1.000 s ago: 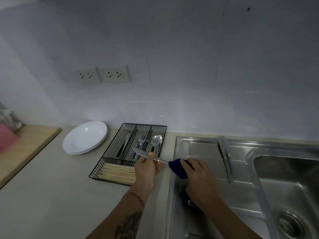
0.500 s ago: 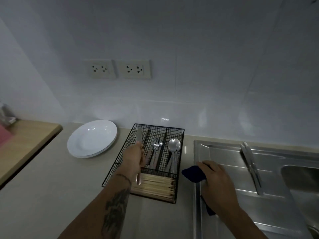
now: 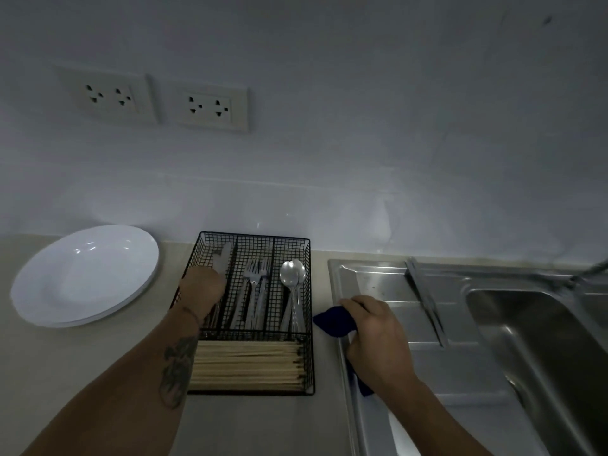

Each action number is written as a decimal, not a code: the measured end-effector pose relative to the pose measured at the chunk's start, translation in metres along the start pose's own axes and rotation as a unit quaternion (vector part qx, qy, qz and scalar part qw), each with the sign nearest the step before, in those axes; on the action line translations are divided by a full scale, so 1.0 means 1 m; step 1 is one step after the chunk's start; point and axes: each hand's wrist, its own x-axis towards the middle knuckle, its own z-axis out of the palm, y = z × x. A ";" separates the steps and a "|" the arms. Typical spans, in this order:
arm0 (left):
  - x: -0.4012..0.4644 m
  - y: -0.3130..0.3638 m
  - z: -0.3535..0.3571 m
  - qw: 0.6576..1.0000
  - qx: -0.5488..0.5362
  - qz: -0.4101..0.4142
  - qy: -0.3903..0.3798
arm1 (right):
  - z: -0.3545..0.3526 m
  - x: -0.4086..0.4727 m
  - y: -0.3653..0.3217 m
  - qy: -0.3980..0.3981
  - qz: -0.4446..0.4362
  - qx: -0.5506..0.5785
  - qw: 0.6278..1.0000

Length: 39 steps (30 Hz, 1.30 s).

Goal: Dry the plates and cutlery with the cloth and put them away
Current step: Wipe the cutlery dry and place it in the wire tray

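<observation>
A black wire cutlery basket (image 3: 309,291) stands on the counter, holding forks (image 3: 255,281), spoons (image 3: 292,274) and, in the front section, wooden chopsticks (image 3: 246,363). My left hand (image 3: 202,291) is down in the basket's left compartment and holds a table knife (image 3: 224,260), whose blade points to the wall. My right hand (image 3: 375,337) grips a dark blue cloth (image 3: 332,320) at the left edge of the steel drainboard (image 3: 378,284). White plates (image 3: 85,274) are stacked left of the basket. More cutlery (image 3: 426,301) lies on the drainboard.
The sink basin (image 3: 526,340) lies at the right, with part of a tap (image 3: 592,269) above it. Two wall sockets (image 3: 158,102) sit on the white wall behind the counter. Bare beige counter (image 3: 65,373) stretches in front of the plates.
My left hand carried the knife from beside the cloth over to the basket and lowered it into the left compartment. My right hand stayed at the sink edge with the cloth.
</observation>
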 end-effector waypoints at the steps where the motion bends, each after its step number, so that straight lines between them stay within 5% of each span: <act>1: -0.011 0.004 0.000 0.999 -0.032 0.034 -0.008 | 0.001 -0.001 0.001 -0.003 0.003 -0.005 1.000; 6: -0.032 0.011 0.004 0.997 0.065 0.050 0.010 | -0.001 -0.013 0.004 0.005 0.022 -0.009 1.000; 16: -0.102 0.029 0.007 0.982 0.092 0.157 0.053 | -0.030 -0.046 0.018 0.011 0.023 0.002 1.000; 30: -0.207 0.098 0.168 0.956 0.094 0.259 -0.099 | -0.093 -0.083 0.120 0.016 0.071 0.000 0.997; 39: -0.244 0.126 0.291 0.947 0.154 0.224 -0.168 | -0.113 -0.091 0.224 -0.022 0.069 0.014 0.997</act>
